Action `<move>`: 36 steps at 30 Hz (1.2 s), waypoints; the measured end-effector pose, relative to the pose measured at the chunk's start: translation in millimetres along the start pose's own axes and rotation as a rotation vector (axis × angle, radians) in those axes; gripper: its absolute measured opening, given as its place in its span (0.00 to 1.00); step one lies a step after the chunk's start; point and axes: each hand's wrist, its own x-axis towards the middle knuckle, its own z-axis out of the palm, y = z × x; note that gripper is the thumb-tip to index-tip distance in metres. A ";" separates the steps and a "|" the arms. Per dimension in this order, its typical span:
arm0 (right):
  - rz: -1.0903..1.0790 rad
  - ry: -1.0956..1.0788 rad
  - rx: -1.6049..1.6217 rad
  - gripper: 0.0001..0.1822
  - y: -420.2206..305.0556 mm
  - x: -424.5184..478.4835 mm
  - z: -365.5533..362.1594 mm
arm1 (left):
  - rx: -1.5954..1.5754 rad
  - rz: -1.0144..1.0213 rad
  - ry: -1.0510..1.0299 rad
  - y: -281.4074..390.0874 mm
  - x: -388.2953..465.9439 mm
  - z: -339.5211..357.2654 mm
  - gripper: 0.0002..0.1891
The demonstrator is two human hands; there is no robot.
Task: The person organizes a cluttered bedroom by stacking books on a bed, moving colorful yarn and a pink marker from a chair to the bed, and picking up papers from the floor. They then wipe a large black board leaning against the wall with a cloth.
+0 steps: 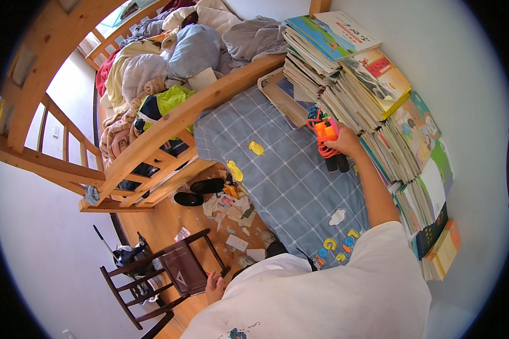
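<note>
My right hand (342,140) grips a bundled jump rope (326,137) with wound orange-red cord, orange parts and black handles. A pink piece (333,125) pokes up beside the fingers, and dark teal cord (315,113) shows behind the bundle. This bundle is above the grey-blue checked bedding (297,178), close to an open shallow box (288,99) and stacked books (352,95). My left hand (215,288) hangs low by the seat of a dark wooden chair (182,269), its fingers loosely bent and apart. Nothing is plainly held in it.
A wooden bed rail (186,112) curves across the left, with rumpled blankets (195,48) beyond it. Black shoes (207,185) and scattered paper scraps (233,209) lie on the wooden floor. The book stacks line the white wall (462,84) at right.
</note>
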 end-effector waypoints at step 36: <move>-0.137 0.201 -0.202 0.44 61.4 -45.4 36.1 | 0.034 -0.001 0.043 -18.9 -15.7 1.5 0.23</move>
